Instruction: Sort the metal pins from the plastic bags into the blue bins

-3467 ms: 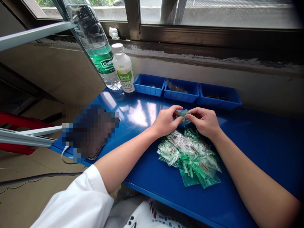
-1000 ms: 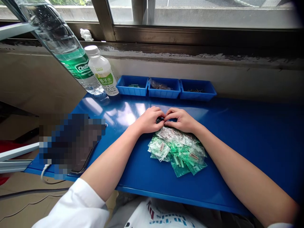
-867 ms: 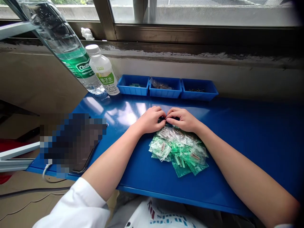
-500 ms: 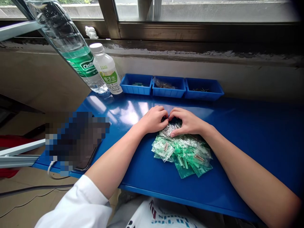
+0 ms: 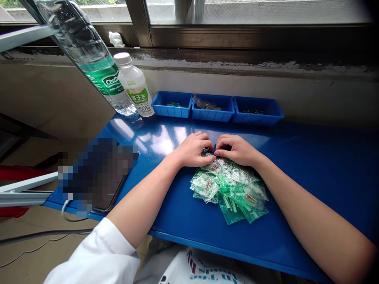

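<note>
Filled plastic packets [image 5: 237,183] are heaped mid-frame; small parts [image 5: 254,111] are left in upper-centre blue bins [image 5: 212,115]. Left hand [image 5: 197,150] and right hand [image 5: 238,150] are curled, any pinch hidden.

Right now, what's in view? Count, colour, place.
table: one, blue, centre
plastic bags: many, clear and green, on table
trays: three, blue, table's rear
large bottle: one, clear, left rear
small bottle: one, white, beside trays
blurred item: one, dark, table's left end
window: one, brown-framed, rear
wad: one, white, by window
bars: several, grey, left
cables: several, white and dark, left
red thing: count unclear, left
shirt: one, white, bottom
left hand: one, bare, at bags
right hand: one, bare, at bags
</note>
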`<state>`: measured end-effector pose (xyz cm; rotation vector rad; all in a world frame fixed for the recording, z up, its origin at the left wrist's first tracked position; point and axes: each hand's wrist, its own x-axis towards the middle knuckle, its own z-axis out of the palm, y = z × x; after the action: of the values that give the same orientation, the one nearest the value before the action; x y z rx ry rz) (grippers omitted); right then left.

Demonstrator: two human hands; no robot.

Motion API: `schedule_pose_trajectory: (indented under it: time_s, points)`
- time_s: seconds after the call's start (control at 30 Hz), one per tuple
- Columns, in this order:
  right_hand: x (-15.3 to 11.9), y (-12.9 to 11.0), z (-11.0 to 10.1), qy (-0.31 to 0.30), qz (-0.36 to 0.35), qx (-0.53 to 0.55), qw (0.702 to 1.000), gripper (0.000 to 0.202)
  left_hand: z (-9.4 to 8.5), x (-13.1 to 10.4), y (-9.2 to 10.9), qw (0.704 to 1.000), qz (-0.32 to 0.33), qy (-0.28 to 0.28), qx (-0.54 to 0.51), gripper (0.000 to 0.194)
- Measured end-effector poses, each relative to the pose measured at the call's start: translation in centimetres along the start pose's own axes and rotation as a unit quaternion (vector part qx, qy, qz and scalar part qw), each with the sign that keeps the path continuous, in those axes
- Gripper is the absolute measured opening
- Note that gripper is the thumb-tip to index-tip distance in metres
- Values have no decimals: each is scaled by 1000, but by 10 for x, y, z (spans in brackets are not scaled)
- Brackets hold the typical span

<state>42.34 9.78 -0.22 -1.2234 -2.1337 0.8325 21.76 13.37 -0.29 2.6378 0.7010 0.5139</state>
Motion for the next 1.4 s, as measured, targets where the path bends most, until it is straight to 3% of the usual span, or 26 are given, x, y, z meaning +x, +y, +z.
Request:
schedule_pose_trajectory:
  time_s: [0.3, 0.53, 0.73, 1.1, 1.27, 1.4]
  points:
    - [-2, 3, 3, 33, 43, 8, 998, 21, -1, -1, 3, 1000, 0, -15, -6, 24]
    - [-4, -3, -6, -27, -17, 12, 999, 32, -1, -1, 2, 1000, -7, -20, -17, 23]
    - [-3, -2, -8, -44, -19, -27, 999, 53, -1, -1, 2, 1000, -11, -18, -23, 22]
    - [-2, 2, 4, 35, 22, -43, 998, 42, 0, 0, 0, 1000, -22, -5, -18, 20]
    - [-5, 6, 5, 118, 30, 12, 992, 59, -1, 0, 2, 999, -26, -7, -22, 18]
    - [-9, 13, 4, 176, 59, 126, 974, 59, -1, 1, 2, 999, -27, -8, -24, 17]
